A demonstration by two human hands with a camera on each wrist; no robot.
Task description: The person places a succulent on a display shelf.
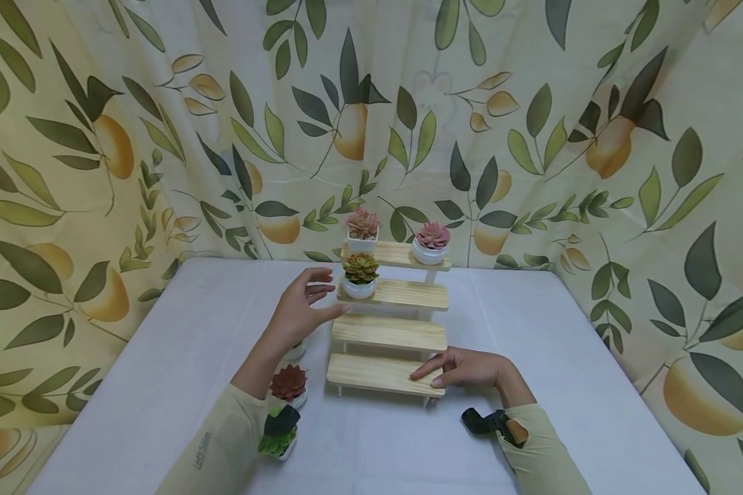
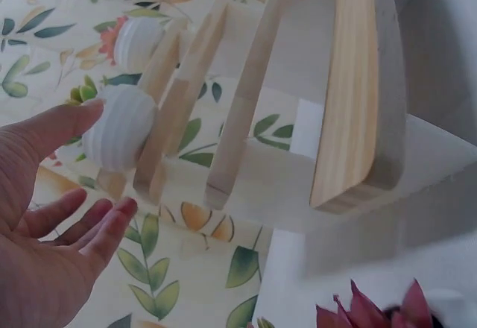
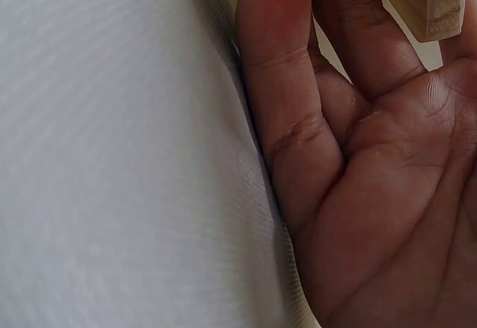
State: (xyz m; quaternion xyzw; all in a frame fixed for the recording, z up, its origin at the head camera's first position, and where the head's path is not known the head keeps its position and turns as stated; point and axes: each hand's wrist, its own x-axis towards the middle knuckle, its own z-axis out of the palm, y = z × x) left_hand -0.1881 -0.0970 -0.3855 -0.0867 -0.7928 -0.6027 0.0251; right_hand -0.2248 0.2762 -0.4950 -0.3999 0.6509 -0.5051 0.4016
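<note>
Loosely, the left hand [image 1: 298,306] arches beside the green succulent [image 1: 360,272] (fingers spread); the right hand [image 1: 470,367] grips the wooden stand [image 1: 389,332].

white pot [image 1: 296,353] mostly behind left hand [image 1: 302,306]; green succulent [image 1: 277,443] (lowest) partly behind wrist camera [image 1: 281,421]

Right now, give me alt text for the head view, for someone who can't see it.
A person's open left hand hovers beside a green succulent on a four-tier wooden stand, while the right hand holds the right end of the lowest tier. Two pink succulents sit on the top tier; more potted plants are at left.
</note>
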